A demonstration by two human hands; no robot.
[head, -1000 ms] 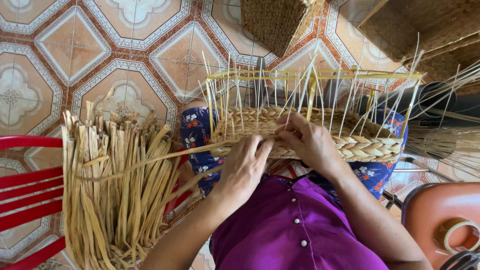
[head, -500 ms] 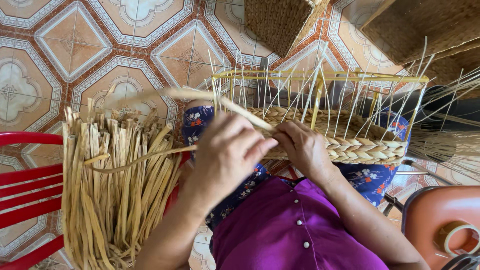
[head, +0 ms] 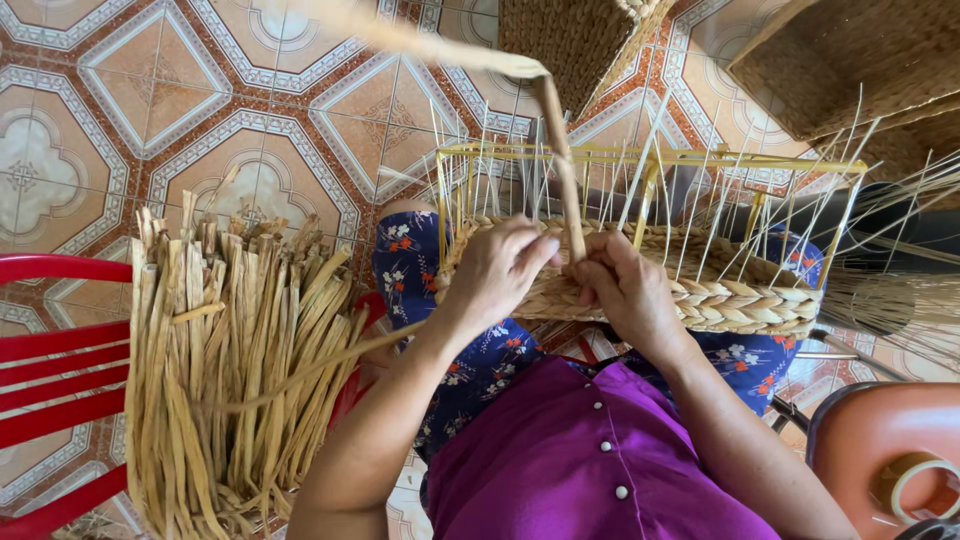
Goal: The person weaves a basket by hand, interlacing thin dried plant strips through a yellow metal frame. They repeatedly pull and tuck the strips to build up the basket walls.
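Weaving a dried strand (head: pixel 562 170) into a half-made basket (head: pixel 740 300) is the work in hand, and both hands meet at the near rim, just left of the frame's middle. The left hand (head: pixel 497 272) has its fingers curled together and pinching the strand low down, just above the braided edge. The right hand (head: pixel 625 290) presses down on the braid beside it; its fingers look bunched around the same strand, though the fingertips are hidden behind the knuckles, so the exact grip cannot be told.

The strand rises from the pinch toward the top centre of the frame, then bends sharply and runs off to the upper left. The basket rests on the person's lap over a blue flowered cloth (head: pixel 410 270), its thin upright stakes (head: pixel 700 210) held by a yellow wire frame (head: pixel 650 160).

To do this step well, I judge the strand should be kept taut and flat while it passes between the stakes, with the right hand holding the finished braid firm so the row stays tight. Pulling in line with the strand, not across the bend, should spare it from cracking.

At the lower left a bundle of dried strips (head: pixel 230 370) leans on a red chair (head: pixel 50 380), near the left elbow.
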